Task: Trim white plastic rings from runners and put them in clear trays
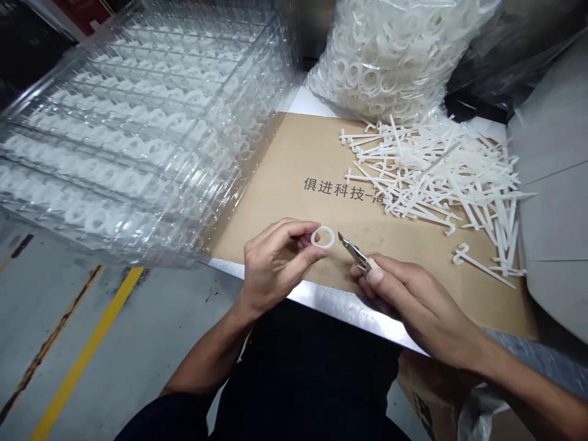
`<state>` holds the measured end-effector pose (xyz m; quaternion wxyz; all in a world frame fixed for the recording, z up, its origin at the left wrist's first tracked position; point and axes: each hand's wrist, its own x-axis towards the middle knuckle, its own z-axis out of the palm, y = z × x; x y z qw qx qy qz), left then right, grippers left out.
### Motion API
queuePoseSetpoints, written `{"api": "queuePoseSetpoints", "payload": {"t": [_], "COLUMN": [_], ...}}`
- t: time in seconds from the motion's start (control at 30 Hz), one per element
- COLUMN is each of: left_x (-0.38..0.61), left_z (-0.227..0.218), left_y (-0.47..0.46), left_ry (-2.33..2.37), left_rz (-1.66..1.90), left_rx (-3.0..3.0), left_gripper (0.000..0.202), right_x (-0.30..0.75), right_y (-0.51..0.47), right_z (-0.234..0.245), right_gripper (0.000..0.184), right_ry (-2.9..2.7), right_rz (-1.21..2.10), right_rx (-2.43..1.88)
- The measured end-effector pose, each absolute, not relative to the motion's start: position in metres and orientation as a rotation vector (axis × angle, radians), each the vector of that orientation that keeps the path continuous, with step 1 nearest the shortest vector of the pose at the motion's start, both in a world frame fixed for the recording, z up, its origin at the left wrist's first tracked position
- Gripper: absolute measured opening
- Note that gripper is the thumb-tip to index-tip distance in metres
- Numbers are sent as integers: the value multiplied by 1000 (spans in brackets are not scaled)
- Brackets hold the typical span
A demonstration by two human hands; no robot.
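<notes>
Between thumb and fingers, my left hand (280, 257) pinches a small white plastic ring (323, 228), its opening facing me. My right hand (408, 294) is wrapped round a pair of metal nippers (354, 250), whose tip points at the ring with a small gap between them. Both hands are above a brown cardboard sheet (294, 165) near the table's front edge. To the right, a heap of white plastic offcuts (436, 171), thin stems with hooked ends, lies on the cardboard. One single offcut (484, 264) rests apart at the heap's near side.
Stacked clear plastic trays (151, 122) with rows of white rings stand at the left and overhang the table edge. A clear bag (390, 61) full of rings stands at the back. A grey-white panel (554, 184) borders the right side. Yellow lines (87, 355) mark the floor.
</notes>
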<state>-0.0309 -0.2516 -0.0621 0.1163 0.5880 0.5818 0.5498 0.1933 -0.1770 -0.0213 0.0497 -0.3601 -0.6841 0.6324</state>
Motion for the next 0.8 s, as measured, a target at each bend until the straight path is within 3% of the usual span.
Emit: {"api": "queuePoseSetpoints", "payload": {"t": [0.8], "left_x": [-31], "left_z": [-60], "left_y": [-253], "left_ry": [1668], "left_rz": [1671], "left_rx": [1730], "left_gripper": [28], "right_x": [197], "right_y": [-175], "right_z": [-22], "right_gripper": [41], "right_ry": [-1983], "right_rz": [2025], "right_rx": [-1038]}}
